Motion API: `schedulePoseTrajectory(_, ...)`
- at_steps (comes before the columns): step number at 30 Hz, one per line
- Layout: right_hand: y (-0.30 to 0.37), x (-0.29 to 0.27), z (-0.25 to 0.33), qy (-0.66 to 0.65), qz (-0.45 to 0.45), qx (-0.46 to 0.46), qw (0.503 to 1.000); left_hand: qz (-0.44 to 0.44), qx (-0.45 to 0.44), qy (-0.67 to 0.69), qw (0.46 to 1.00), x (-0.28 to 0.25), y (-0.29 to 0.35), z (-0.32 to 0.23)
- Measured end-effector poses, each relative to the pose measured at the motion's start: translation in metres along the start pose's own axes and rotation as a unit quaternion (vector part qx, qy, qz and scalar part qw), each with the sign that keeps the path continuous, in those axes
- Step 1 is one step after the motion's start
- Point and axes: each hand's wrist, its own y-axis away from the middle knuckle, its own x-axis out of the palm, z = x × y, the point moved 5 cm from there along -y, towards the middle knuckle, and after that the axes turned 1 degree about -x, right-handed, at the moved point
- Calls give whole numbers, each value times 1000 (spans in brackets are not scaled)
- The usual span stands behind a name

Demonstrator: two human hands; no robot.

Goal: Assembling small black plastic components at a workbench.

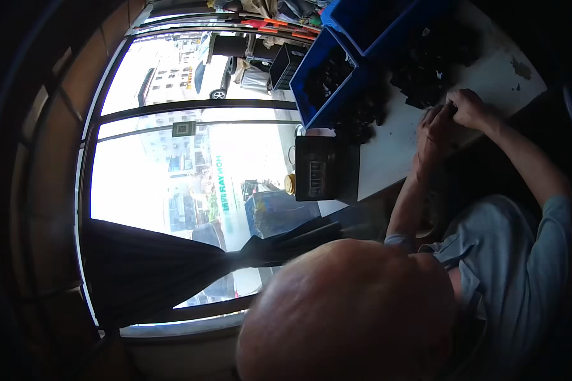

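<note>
Writing: green capital-type lettering [222,183] on or beyond the window glass [130,181], turned sideways, far to the left of the hands; a small sticker [183,129] with a square, code-like pattern on the pane, left of the hands about level with them; a pale marked panel [318,178] on a dark box [340,159], below-left of the hands, its characters too blurred to tell. Pose: left hand [431,130] reaches up from a steeply raised forearm, wrist bent, fingers curled; right hand [467,109] comes in from the right, forearm slanting up and leftward, elbow well out, fingers bent over toward the left. Hands together, fingertips meeting; something dark shows between them, too small and shadowed to name, so cannot tell whether either grips it. A heap of small black parts [426,70] lies on the pale tabletop [394,149] just beyond the hands; a second black heap [362,117] sits to their left. Past that, a blue crate [302,105] holding more black pieces, a larger blue bin [344,24] touching it farther from the hands. Yellow cap [290,184] beside the dark box. Behind and left of the hands, a bare head [349,311]; grey-blue shirt [502,254] below them, between the forearms.
</note>
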Motion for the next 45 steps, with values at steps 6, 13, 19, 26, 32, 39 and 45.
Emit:
schedulePoseTrajectory(6,20,50,-1,2,39,-29,999,9,-15,-84,996,-31,60,3)
schedulePoseTrajectory(13,24,51,50,33,54,26,998,9,-71,-87,994,-27,88,23)
schedulePoseTrajectory(19,59,27,68,-46,125,96,986,-80,-152,-74,982,-33,95,6)
schedulePoseTrajectory(26,28,22,57,-199,79,103,971,-269,-272,-381,842,-122,121,106)
schedulePoseTrajectory(32,40,1,25,-281,38,144,948,-212,-335,-341,852,-116,134,134)
schedulePoseTrajectory(39,18,-101,-24,-316,-199,168,912,-189,-335,-304,871,-137,121,119)
schedulePoseTrajectory(45,0,-127,-45,-295,-308,187,885,-137,-413,-181,882,-137,125,129)
